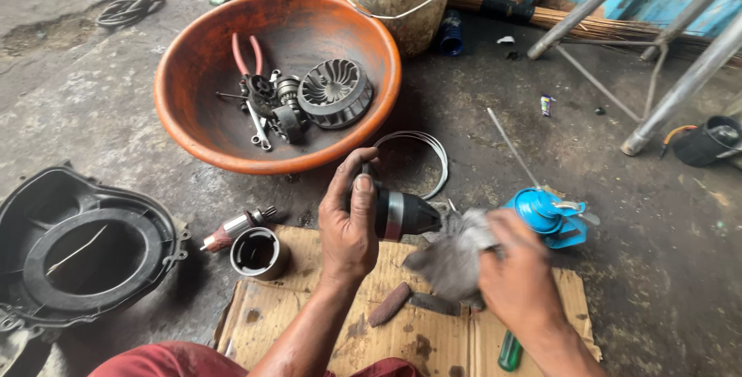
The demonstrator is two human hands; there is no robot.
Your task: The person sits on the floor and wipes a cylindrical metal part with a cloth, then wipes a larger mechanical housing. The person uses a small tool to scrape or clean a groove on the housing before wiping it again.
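Grey rag [452,257] is bunched in the right hand [519,276], fingers closed on the cloth, and pressed against the free end of the dark cylindrical motor part [402,214]; the left hand [348,226] is clamped around the opposite end, thumb over the top; the part's long axis runs from the left grip straight toward the right grip, roughly level, above the cardboard sheet [309,323]; both hands touch the part, the left bearing it; a small metal cup [257,253] and a short armature [232,230] lie just outboard of the left grip; beyond both grips sits the orange basin [201,137].
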